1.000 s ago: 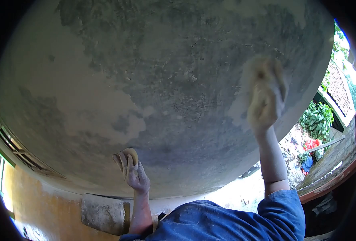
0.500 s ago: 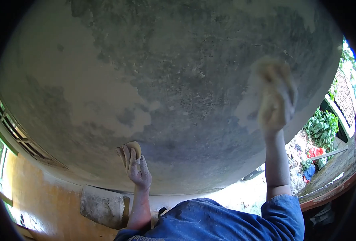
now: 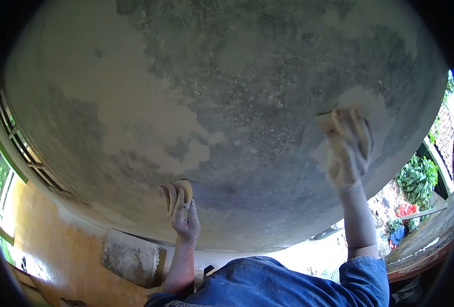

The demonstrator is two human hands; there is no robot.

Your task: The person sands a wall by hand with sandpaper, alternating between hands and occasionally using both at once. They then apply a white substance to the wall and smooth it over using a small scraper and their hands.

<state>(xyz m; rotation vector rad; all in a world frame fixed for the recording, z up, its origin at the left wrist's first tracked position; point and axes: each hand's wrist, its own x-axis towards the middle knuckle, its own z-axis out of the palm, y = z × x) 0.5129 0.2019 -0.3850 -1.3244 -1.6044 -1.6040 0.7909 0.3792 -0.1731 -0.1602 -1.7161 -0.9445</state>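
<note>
"Two pads up on the plaster surface (image 3: 222, 225), one per hand. Grip state?"

"Right hand (image 3: 348, 158): fingers close together, extended over a flat tan pad (image 3: 325, 122). Looks pinned against the surface, not wrapped. Blurred, can't tell where the thumb sits."

"Pad lie?"

"Runs crosswise to the fingers, free end poking out left of them. Far edge is about level with the fingertips."

"And left?"

"Left hand (image 3: 185, 220): fingers part-curled, thumb apart on the right side. Has a rounded pale pad (image 3: 187, 190) at the fingertips, rim showing right of the fingers. Pad looks to be on the surface; can't confirm full contact."

"Which grip is nearer the rough dark patch (image 3: 268, 130)?"

"Right. Patch is left of that grip, just off the pad's free end. From the left grip it's farther, up and to the right."

"Around the right fingertips?"

"Light patch (image 3: 365, 97) just beyond and to their right. Another light patch (image 3: 183, 130) sits beyond the left grip."

"Hands relative?"

"Well apart. Right reaches higher."
</note>
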